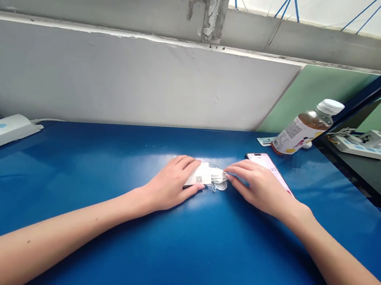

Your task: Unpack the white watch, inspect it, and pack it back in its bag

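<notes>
My left hand (174, 184) grips a flat white card-like piece with a small printed code (201, 174) by its left end, thumb on the near edge and fingers over the far one. At its right end lies a small white tag with a looped cord and a beaded chain (219, 178). The fingertips of my right hand (257, 186) pinch the right end of this white tag. Under and behind my right hand lies a phone (271, 163) with its screen lit, partly covered by the hand.
A bottle of brown drink (302, 129) stands at the back right, beside a small printed card (265, 141). A white power strip (5, 134) lies at the left edge of the blue table (151, 256). Another power strip (363, 147) with plugs sits beyond the blue frame at right.
</notes>
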Tool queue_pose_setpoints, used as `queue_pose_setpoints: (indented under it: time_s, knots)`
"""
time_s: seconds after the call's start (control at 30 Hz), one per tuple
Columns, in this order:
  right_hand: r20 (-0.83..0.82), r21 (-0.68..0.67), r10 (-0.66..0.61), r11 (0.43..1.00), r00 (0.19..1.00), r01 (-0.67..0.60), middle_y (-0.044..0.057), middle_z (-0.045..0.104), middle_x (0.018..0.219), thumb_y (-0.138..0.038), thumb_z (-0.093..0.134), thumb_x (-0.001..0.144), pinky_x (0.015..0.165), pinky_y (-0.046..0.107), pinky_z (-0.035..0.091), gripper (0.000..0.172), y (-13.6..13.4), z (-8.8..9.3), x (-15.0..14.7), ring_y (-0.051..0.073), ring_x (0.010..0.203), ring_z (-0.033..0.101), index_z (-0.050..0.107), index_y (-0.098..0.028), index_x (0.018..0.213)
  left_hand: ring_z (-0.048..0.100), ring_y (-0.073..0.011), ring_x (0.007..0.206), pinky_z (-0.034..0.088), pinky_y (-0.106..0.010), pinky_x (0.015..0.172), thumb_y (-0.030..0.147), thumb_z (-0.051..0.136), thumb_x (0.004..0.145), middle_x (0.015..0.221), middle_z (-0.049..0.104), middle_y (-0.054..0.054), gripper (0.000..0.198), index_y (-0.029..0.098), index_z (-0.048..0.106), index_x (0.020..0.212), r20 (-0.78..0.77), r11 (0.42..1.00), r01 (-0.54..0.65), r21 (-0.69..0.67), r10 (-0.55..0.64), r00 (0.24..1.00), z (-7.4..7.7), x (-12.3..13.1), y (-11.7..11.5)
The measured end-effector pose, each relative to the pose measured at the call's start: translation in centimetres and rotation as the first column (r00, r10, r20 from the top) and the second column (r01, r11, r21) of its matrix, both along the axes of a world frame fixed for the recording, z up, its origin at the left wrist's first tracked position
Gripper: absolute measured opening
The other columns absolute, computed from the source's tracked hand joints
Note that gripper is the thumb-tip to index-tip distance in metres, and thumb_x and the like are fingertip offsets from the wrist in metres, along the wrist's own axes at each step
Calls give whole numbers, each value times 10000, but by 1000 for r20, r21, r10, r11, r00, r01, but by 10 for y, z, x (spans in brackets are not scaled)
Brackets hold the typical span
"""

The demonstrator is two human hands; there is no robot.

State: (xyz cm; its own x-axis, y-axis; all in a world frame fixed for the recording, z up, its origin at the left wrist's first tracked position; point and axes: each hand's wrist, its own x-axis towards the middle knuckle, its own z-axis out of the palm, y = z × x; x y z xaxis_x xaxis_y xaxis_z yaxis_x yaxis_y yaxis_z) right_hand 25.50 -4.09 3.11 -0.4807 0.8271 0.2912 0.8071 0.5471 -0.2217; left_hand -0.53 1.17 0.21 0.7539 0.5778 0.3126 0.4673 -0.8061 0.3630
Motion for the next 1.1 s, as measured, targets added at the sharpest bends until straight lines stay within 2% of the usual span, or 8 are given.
queue_pose_setpoints:
  time_s: [0.1, 0.2, 0.4, 0.47, 0.57, 0.67, 0.77, 1.1]
  knots:
    - [5, -47, -6, 999, 1000, 7, 108, 748, 987, -249, 463, 1009, 781, 433, 568, 246, -1, 3, 0, 267, 893, 690, 700, -186, 1028, 515, -335, 1227, 433, -517, 1049, 452, 520, 994, 1323, 577, -184, 458, 115, 531, 1304, 12, 1000, -1, 17, 1, 1000, -1, -1, 0]
    - [15, -84, 20, 996, 1000, -18, 118, 739, 1033, -254, 421, 1025, 799, 438, 568, 279, -3, 0, -4, 275, 940, 689, 670, -175, 1120, 517, -328, 1226, 439, -505, 1050, 444, 533, 989, 1321, 579, -177, 453, 117, 532, 1303, 16, 1000, -4, 21, 4, 1000, -2, -1, 0]
    - [-31, -139, 68, 988, 997, -72, 150, 663, 1305, -268, 426, 1022, 955, 444, 559, 443, -8, -6, -12, 285, 1196, 629, 435, -150, 1449, 522, -324, 1219, 444, -501, 1046, 431, 549, 983, 1315, 579, -175, 451, 122, 529, 1311, 23, 1000, -2, 22, 2, 1000, -3, -1, 1]
    - [-23, -160, 66, 985, 998, -69, 156, 639, 1349, -280, 427, 1022, 980, 448, 556, 494, -8, -7, -12, 283, 1239, 604, 380, -136, 1493, 527, -323, 1214, 447, -505, 1042, 427, 551, 981, 1312, 582, -174, 447, 128, 529, 1313, 28, 1000, 2, 23, -3, 1000, -4, -1, 1]
    - [-6, -108, 55, 993, 998, -56, 155, 637, 1349, -292, 436, 1022, 1027, 457, 533, 439, -5, -7, -9, 283, 1275, 574, 478, -137, 1430, 532, -326, 1212, 450, -511, 1039, 429, 552, 980, 1309, 585, -173, 442, 135, 534, 1310, 37, 1000, 2, 28, -3, 999, -4, -1, 2]
    - [11, -2, 49, 999, 999, -49, 156, 620, 1372, -278, 461, 1012, 1077, 492, 492, 340, -3, -7, -6, 305, 1331, 523, 609, -151, 1291, 531, -329, 1220, 448, -514, 1044, 436, 548, 982, 1315, 583, -173, 443, 138, 537, 1308, 37, 999, -1, 33, 0, 999, -4, -1, 2]
    - [40, 38, 38, 999, 998, -39, 168, 584, 1417, -270, 469, 1008, 1092, 526, 474, 286, -4, -7, -5, 333, 1371, 482, 680, -155, 1164, 527, -331, 1227, 445, -515, 1048, 433, 553, 980, 1324, 580, -172, 447, 137, 534, 1315, 30, 999, -1, 34, 0, 1000, -4, -1, 2]
    - [8, -175, 118, 978, 993, -115, 194, 368, 1586, -392, 477, 1006, 1166, 484, 395, 402, -12, -8, -17, 316, 1482, 326, 592, -144, 1301, 533, -328, 1235, 457, -521, 1051, 430, 539, 986, 1331, 580, -175, 450, 143, 529, 1333, 34, 1000, -1, 7, 0, 999, -5, -2, 2]
